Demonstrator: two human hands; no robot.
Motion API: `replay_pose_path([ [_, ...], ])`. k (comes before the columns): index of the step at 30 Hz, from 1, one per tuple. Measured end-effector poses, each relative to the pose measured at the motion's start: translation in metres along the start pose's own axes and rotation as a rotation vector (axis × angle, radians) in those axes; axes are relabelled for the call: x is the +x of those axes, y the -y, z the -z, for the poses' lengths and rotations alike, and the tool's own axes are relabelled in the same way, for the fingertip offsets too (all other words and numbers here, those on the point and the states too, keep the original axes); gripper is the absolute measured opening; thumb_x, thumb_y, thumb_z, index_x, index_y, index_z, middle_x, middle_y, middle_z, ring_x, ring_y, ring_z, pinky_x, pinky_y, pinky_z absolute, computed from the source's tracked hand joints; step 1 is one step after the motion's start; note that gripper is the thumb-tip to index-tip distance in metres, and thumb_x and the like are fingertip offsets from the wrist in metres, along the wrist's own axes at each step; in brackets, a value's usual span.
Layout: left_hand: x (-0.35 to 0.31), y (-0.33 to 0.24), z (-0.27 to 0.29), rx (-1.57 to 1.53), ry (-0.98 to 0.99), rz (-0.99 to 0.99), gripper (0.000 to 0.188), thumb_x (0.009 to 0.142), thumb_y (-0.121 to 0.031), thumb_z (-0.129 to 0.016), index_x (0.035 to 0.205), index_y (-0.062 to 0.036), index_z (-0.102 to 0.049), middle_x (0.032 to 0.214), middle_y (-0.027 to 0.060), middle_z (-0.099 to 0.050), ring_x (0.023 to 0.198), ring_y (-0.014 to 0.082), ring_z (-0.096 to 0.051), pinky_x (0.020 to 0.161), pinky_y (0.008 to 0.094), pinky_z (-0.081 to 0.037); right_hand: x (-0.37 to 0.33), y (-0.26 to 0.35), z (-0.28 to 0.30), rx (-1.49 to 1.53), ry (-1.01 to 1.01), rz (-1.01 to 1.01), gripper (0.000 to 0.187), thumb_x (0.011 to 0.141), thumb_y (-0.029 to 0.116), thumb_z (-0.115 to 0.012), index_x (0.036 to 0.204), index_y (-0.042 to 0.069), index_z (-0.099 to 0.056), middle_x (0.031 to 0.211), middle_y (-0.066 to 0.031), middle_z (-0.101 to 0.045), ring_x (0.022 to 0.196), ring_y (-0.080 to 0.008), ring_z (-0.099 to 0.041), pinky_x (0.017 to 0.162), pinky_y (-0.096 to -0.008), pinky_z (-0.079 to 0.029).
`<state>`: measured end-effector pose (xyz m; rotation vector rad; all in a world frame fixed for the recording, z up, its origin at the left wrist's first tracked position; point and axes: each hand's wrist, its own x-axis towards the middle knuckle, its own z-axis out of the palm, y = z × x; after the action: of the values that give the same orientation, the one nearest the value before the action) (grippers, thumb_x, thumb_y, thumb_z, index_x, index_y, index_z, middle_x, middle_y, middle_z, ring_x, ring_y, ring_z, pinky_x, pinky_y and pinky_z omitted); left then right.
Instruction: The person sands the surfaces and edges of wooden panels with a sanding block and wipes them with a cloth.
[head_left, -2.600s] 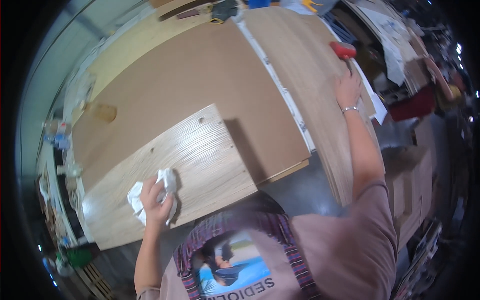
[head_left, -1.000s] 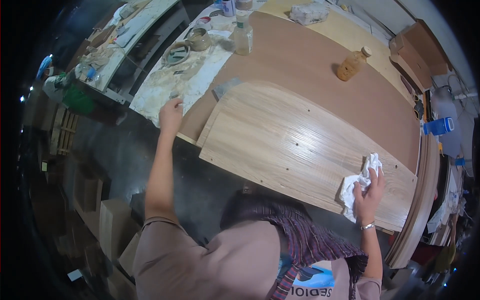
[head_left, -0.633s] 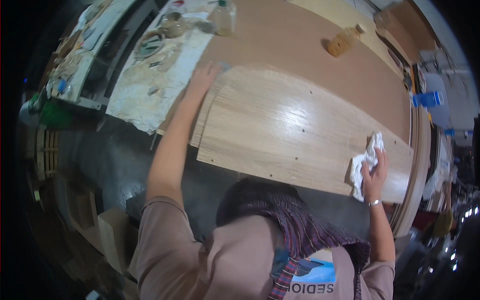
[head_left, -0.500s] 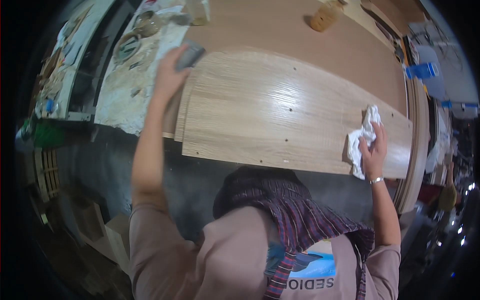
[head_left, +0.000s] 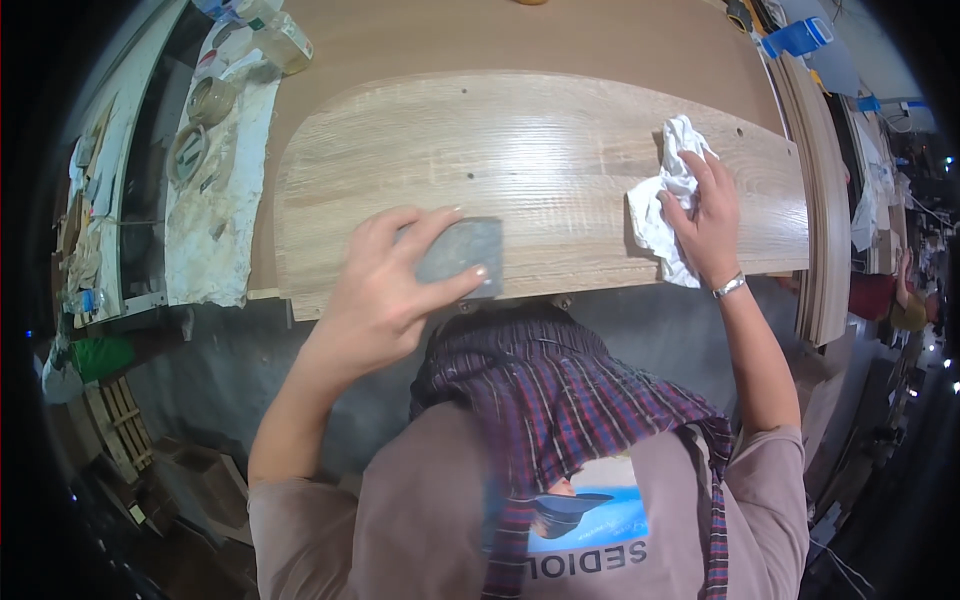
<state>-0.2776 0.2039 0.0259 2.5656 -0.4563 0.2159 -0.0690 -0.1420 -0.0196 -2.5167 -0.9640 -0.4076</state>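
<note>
A wood-grain board (head_left: 380, 150) with small dark holes lies in front of me, its far left corner rounded. My left hand (head_left: 385, 285) grips a flat grey rectangular block (head_left: 465, 250), thumb and fingers spread along its sides. That block is over the board's near edge, left of the middle; the motion is slightly blurred. Toward the board's right end, my right hand (head_left: 710, 215), with a metal band at the wrist, has its fingers bent on a crumpled white cloth (head_left: 655, 225). The cloth rests on the board's face.
Brown sheet material (head_left: 560, 40) extends behind the board. On the left, a stained white covering (head_left: 215, 235) bears a tape roll (head_left: 190, 150), a jar (head_left: 212, 100) and a clear bottle (head_left: 280, 40). Long panels (head_left: 820, 200) stand along the right side, with a blue object (head_left: 798, 38) beyond.
My left hand has brought the grey block from beyond the board's far left corner, rightward and nearer, to the near edge. My right hand stays on the cloth. The view has shifted.
</note>
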Motion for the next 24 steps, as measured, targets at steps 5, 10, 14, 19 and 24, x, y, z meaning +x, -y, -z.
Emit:
replay_pose_path([
  [5,0.024,-0.007,-0.009,-0.017,0.039,-0.033,0.047,0.068,-0.001,-0.072,0.112,-0.0196,-0.074,0.135,0.0180,-0.056,0.116,0.0406,-0.052,0.097,0.0477,-0.043,-0.022,0.054,0.008,0.123,0.190,0.171,0.083,0.069,0.059,-0.079,0.136,0.015,-0.057,0.147,-0.0253,-0.043,0.134,-0.0468,-0.041,0.111,-0.0572,-0.033],
  [10,0.019,-0.023,-0.004,0.147,0.042,0.027,0.052,0.065,0.001,-0.067,0.112,-0.0201,-0.073,0.136,0.0167,-0.055,0.115,0.0397,-0.052,0.097,0.0501,-0.043,-0.036,0.071,-0.008,-0.002,0.180,0.248,0.066,0.075,0.055,-0.072,0.128,0.016,-0.064,0.142,-0.0200,-0.051,0.127,-0.0433,-0.048,0.103,-0.0553,-0.038],
  [14,0.035,-0.030,-0.015,0.143,0.035,0.037,0.046,0.069,-0.002,-0.074,0.111,-0.0188,-0.075,0.136,0.0185,-0.056,0.117,0.0413,-0.052,0.098,0.0493,-0.042,-0.028,0.062,-0.009,0.027,0.157,0.236,0.065,0.070,0.052,-0.076,0.126,0.020,-0.064,0.141,-0.0165,-0.052,0.127,-0.0404,-0.048,0.104,-0.0562,-0.037],
  [19,0.014,-0.024,-0.014,0.143,-0.011,0.143,0.048,0.065,0.001,-0.068,0.109,-0.0176,-0.075,0.136,0.0166,-0.055,0.116,0.0399,-0.051,0.097,0.0493,-0.042,-0.029,0.067,-0.009,0.005,0.178,0.179,0.067,0.068,0.050,-0.079,0.127,0.022,-0.063,0.142,-0.0144,-0.051,0.129,-0.0389,-0.047,0.107,-0.0577,-0.035],
  [24,0.037,-0.039,-0.025,0.110,-0.057,0.060,0.045,0.068,0.001,-0.068,0.107,-0.0175,-0.075,0.135,0.0171,-0.056,0.115,0.0394,-0.052,0.097,0.0490,-0.042,-0.029,0.073,-0.009,0.019,0.187,0.171,0.068,0.065,0.046,-0.081,0.127,0.022,-0.062,0.142,-0.0149,-0.051,0.130,-0.0403,-0.046,0.107,-0.0596,-0.034],
])
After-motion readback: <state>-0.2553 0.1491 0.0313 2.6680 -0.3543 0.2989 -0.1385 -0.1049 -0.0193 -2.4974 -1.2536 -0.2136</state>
